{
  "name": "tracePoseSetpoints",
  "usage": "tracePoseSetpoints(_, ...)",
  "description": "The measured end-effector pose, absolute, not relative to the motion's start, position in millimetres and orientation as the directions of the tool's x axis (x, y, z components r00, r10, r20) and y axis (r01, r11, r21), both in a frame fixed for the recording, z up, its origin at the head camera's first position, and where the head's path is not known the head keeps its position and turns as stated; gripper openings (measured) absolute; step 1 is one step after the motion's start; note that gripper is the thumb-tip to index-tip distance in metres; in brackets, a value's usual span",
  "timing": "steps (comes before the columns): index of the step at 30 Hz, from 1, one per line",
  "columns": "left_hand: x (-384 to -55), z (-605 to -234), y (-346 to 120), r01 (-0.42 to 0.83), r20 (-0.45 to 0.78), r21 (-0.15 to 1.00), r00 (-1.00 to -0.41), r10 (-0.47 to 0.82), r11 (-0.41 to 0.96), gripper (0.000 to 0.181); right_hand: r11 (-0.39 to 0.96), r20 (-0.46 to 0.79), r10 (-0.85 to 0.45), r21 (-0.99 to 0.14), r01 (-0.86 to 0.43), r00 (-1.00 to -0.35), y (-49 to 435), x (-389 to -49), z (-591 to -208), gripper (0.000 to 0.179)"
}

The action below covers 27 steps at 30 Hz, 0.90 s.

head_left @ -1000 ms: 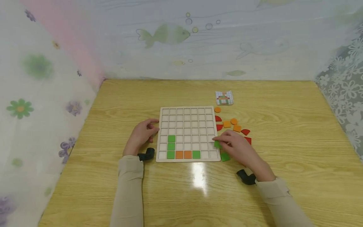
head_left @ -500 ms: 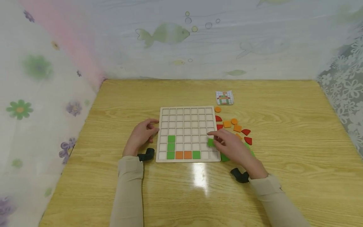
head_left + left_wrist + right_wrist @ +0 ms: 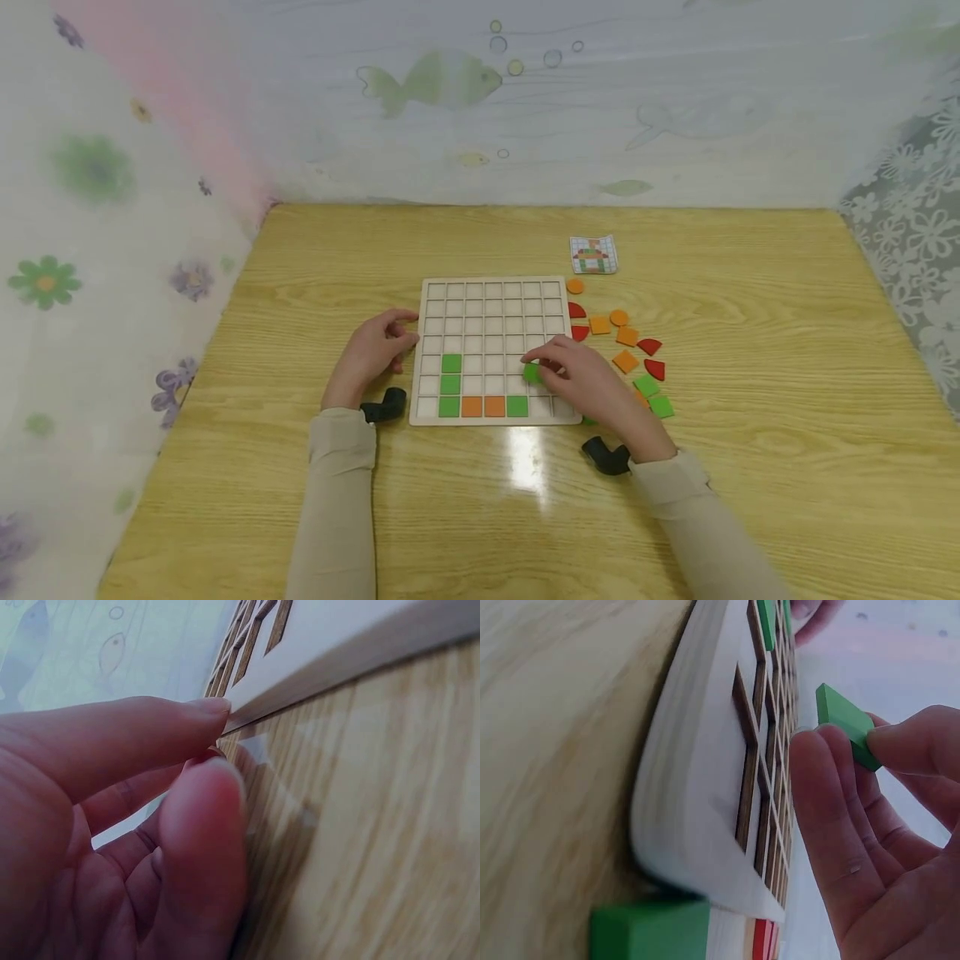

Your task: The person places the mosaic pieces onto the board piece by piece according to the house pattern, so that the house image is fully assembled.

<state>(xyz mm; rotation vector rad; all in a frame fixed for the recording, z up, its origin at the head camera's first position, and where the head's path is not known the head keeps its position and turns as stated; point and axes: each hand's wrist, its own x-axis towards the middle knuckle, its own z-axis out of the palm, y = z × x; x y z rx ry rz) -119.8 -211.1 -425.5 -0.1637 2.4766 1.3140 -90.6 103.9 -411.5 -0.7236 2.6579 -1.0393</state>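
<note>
A wooden grid board lies on the table. My right hand pinches a green square tile between thumb and fingers, raised above the right half of the grid. My left hand is at the board's left edge; in the left wrist view its index fingertip touches the rim, and nothing is held. Green tiles fill three cells up the second column. Along the bottom row, two orange tiles sit beside them, followed by another green tile.
Loose orange squares, orange discs, red quarter-circles and green squares are scattered right of the board. A small printed pattern card lies behind them. Black wrist-worn devices sit below each wrist.
My right hand has carried the green tile leftward from the board's right edge to over its cells. The left hand has stayed at the rim.
</note>
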Motion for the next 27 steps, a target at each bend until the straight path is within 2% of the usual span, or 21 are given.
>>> tracePoseSetpoints(15,-117.7,-427.3,-213.0,-0.264,-0.347,0.798,-0.936,0.056,0.542,0.038,0.677,-0.043,-0.488,-0.649,-0.347,-0.872,87.9,-91.6,-418.5,0.014)
tracePoseSetpoints(27,-119.9,-426.1,-213.0,-0.276,-0.359,0.804,-0.931,0.06,0.527,0.04,0.733,-0.015,-0.476,-0.559,-0.388,-0.879,79.5,-87.9,-421.0,0.008)
